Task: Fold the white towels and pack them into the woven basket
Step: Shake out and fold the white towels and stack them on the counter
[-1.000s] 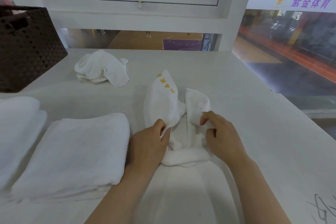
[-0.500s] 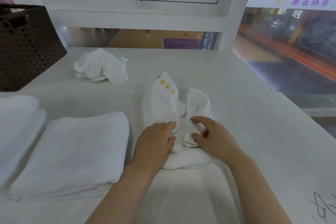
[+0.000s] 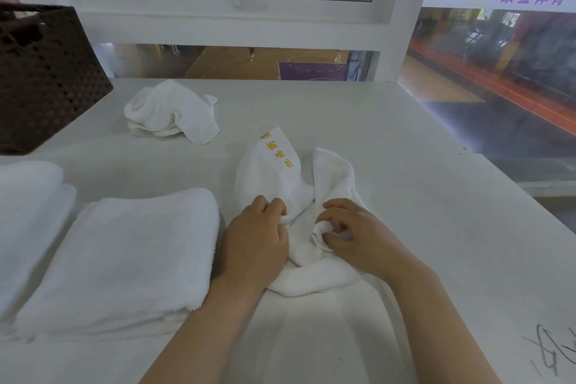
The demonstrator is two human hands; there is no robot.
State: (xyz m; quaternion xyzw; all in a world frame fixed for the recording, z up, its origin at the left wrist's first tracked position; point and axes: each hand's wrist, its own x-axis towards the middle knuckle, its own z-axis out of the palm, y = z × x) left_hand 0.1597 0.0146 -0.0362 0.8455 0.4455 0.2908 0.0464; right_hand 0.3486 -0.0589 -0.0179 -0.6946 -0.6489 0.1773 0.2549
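Left hand (image 3: 254, 238) grips a fold of the small towel (image 3: 280, 178) | right hand (image 3: 352, 235) pinches its bunched edge | towel mid-worktop (image 3: 389, 140) | folded towel (image 3: 124, 256) just left | crumpled towel (image 3: 171, 111) near woven basket (image 3: 46, 78), far left

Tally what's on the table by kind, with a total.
Folded white towels: 2, one large, one at the left edge
Unfolded white towels: 2, the crumpled one and the yellow-lettered one gripped by both hands
Woven baskets: 1
Total: 5
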